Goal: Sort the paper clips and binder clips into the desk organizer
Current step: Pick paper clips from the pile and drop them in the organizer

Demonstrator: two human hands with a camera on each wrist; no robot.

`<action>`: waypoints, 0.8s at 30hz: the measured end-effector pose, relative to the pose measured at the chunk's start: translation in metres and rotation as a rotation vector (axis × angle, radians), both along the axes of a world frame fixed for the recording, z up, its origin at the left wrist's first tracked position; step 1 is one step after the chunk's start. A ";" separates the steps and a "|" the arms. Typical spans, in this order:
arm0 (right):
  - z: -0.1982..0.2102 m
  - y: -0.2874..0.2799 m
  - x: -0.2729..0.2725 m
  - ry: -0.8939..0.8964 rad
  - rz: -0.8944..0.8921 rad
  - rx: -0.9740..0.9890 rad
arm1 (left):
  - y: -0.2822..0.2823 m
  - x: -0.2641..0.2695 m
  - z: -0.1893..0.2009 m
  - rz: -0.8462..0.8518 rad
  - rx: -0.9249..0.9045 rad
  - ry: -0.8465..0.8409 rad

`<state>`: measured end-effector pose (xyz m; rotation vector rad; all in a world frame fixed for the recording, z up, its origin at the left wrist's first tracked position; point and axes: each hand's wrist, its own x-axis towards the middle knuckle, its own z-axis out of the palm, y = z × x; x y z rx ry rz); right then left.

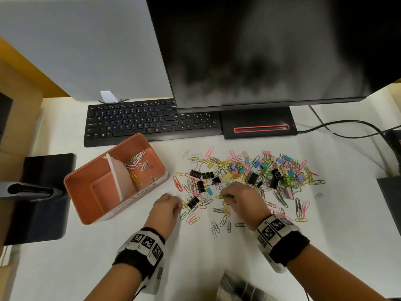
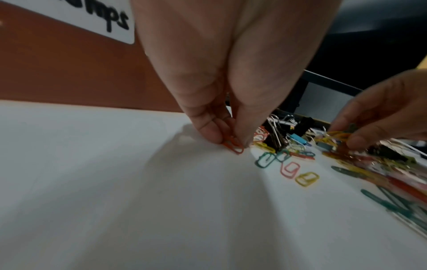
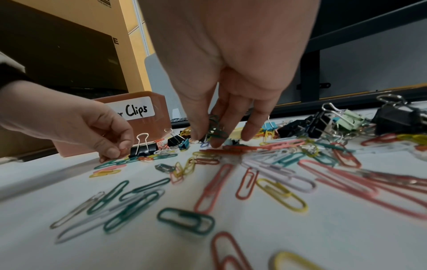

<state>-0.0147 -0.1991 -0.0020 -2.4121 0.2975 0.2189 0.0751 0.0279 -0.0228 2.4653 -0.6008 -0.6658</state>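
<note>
A pile of coloured paper clips (image 1: 256,177) mixed with black and pastel binder clips (image 1: 200,185) lies on the white desk. To its left stands the orange desk organizer (image 1: 112,181), with several paper clips in its right compartment. At the pile's left edge my left hand (image 1: 167,205) pinches a red paper clip (image 2: 233,146) against the desk, beside a black binder clip (image 3: 143,148). My right hand (image 1: 240,198) is over the pile's near middle, its thumb and fingers pinching green paper clips (image 3: 216,127).
A black keyboard (image 1: 138,122) and a monitor base (image 1: 258,124) stand behind the pile. A dark stand (image 1: 36,198) is left of the organizer. Cables (image 1: 347,127) run at the back right. Loose clips (image 1: 219,224) scatter toward the front edge.
</note>
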 end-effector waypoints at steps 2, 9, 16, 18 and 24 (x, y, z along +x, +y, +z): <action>0.001 -0.004 -0.002 0.005 0.004 0.021 | -0.001 0.005 0.005 0.022 -0.040 -0.026; 0.005 -0.012 -0.004 0.028 -0.009 0.066 | -0.018 0.027 0.011 0.058 -0.006 -0.074; 0.003 -0.016 -0.003 0.013 0.016 0.058 | -0.020 0.029 0.006 0.082 0.067 -0.078; 0.002 -0.016 -0.003 -0.001 0.019 0.061 | -0.019 0.027 0.005 0.111 0.075 -0.078; 0.002 -0.014 -0.004 -0.023 0.050 0.044 | -0.018 0.022 0.002 0.086 0.100 -0.062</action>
